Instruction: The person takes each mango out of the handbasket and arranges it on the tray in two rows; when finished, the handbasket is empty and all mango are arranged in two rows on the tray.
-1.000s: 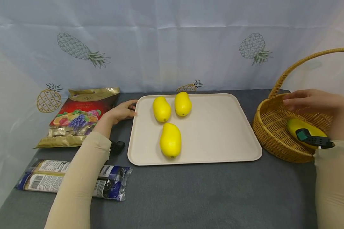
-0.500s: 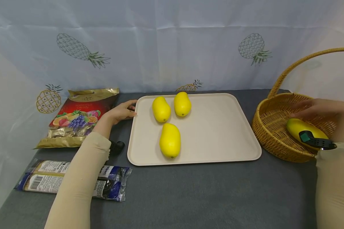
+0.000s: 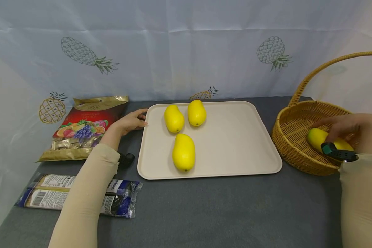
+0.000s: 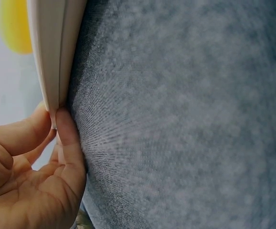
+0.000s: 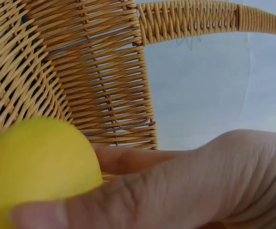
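My left hand (image 3: 131, 123) pinches the left edge of a cream tray (image 3: 235, 144); in the left wrist view the thumb (image 4: 25, 131) lies on one face of the rim and a finger on the other. Three yellow mangoes, one at the front (image 3: 184, 152) and two behind (image 3: 174, 118) (image 3: 196, 113), lie on the tray's left half. Inside the wicker basket (image 3: 282, 137) at right, my right hand (image 3: 348, 125) grips another mango (image 5: 37, 162), thumb on one side and fingers on the other. Part of that mango is hidden by the hand and wrist strap.
The basket's tall handle (image 3: 316, 73) arches up behind the right hand. At left lie a red and gold candy bag (image 3: 86, 125) and a blue clear-ended packet (image 3: 52, 191), partly under the left forearm. A pineapple-print cloth (image 3: 186, 55) hangs behind the dark tabletop.
My right hand has lowered into the basket and closed its fingers round the mango there. The left hand stays at the tray's edge, and the three mangoes on the tray lie as before.
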Motion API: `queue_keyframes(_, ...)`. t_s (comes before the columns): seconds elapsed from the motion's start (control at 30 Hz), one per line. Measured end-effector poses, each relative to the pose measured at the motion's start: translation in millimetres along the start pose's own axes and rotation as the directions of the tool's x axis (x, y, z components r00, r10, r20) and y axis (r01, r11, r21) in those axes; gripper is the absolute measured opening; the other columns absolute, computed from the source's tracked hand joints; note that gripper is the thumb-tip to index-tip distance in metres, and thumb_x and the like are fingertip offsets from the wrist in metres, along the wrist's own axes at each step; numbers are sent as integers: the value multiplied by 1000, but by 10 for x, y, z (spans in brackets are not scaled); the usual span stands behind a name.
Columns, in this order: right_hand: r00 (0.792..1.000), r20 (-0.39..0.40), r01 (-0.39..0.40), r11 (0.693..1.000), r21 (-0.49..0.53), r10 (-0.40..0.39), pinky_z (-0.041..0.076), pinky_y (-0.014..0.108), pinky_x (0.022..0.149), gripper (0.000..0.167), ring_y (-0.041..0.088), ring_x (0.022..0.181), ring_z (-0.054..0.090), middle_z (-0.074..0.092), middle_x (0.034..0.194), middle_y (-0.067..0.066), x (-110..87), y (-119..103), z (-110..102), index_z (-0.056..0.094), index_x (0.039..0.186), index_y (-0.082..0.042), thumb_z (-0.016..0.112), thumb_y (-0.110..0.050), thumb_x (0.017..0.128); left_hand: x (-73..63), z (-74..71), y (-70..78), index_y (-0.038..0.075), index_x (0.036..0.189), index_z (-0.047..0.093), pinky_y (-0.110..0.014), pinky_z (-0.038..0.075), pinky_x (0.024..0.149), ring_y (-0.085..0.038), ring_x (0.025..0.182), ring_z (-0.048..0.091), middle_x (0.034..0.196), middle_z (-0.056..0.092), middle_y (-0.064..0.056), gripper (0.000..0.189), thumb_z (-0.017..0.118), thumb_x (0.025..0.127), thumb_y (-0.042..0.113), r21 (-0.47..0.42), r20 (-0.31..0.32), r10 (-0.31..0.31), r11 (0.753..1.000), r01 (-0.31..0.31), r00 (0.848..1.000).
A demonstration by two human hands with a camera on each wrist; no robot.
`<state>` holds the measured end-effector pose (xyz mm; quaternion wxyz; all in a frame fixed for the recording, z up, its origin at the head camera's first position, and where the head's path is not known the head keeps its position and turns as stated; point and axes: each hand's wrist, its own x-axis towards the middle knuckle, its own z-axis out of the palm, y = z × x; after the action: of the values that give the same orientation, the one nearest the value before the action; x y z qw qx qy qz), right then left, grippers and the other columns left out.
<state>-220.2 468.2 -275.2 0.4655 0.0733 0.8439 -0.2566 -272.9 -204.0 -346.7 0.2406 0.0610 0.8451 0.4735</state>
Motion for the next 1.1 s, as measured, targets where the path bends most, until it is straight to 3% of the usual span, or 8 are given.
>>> queue_keyframes(0.13, 999, -17, 31, 997, -67, -32, 54, 42, 87, 98, 29, 105, 53, 34, 127, 35, 6, -29, 20, -7, 152, 8, 65, -16, 90, -8, -2, 11, 9, 160, 9, -50, 37, 116, -30, 125, 43, 141, 31, -24, 71, 48, 102, 3, 7, 3, -2, 1000, 2, 1000)
queue_keyframes(0.23, 996, -19, 81, 988, -130, -84, 54, 47, 91, 94, 40, 113, 52, 12, 140, 45, 33, -53, 19, -6, 151, 12, 61, -25, 96, -15, -4, 17, 9, 160, 8, -50, 36, 117, -30, 126, 43, 142, 30, -24, 71, 48, 102, 4, 9, 6, -2, 1000, 2, 1000)
queue_keyframes(0.33, 994, -16, 102, 984, -146, -105, 53, 51, 93, 94, 49, 122, 47, -6, 145, 47, 57, -66, 13, -7, 151, 11, 56, -35, 99, -17, -5, 20, 9, 160, 8, -51, 35, 117, -31, 127, 43, 144, 29, -25, 71, 48, 102, 4, 7, 8, -2, 1000, 1, 1000)
queue_keyframes(0.53, 992, -53, 103, 985, -139, -112, 54, 50, 93, 99, 48, 123, 48, 4, 146, 45, 73, -74, 18, -13, 151, 12, 50, -45, 100, -13, -3, 17, 9, 160, 8, -50, 36, 117, -31, 126, 42, 143, 29, -25, 71, 48, 102, 4, 8, 6, 0, 1000, 0, 1000)
queue_keyframes(0.8, 980, -63, 183, 978, -99, -189, 54, 51, 97, 91, 54, 128, 44, 7, 150, 44, 129, -107, 26, -12, 152, 10, 43, -45, 104, -4, 3, 5, 9, 160, 9, -49, 36, 116, -30, 125, 42, 142, 29, -24, 70, 47, 101, 3, 5, 6, -2, 1000, 2, 1000)
queue_keyframes(0.97, 973, -64, 219, 974, -63, -223, 55, 50, 95, 91, 44, 126, 48, 3, 151, 40, 123, -110, 49, -13, 155, 3, 48, -40, 103, -22, 5, 17, 9, 160, 9, -48, 38, 115, -29, 124, 43, 141, 30, -23, 71, 48, 101, 4, 12, 3, -3, 1000, 3, 1000)
queue_keyframes(1.1, 974, -39, 222, 973, -69, -225, 55, 52, 93, 99, 54, 129, 41, 3, 149, 44, 112, -104, 66, -24, 153, -4, 54, -36, 100, -32, 8, 24, 9, 160, 9, -47, 38, 114, -29, 124, 43, 141, 30, -23, 71, 48, 101, 4, 11, 3, -3, 1000, 3, 1000)
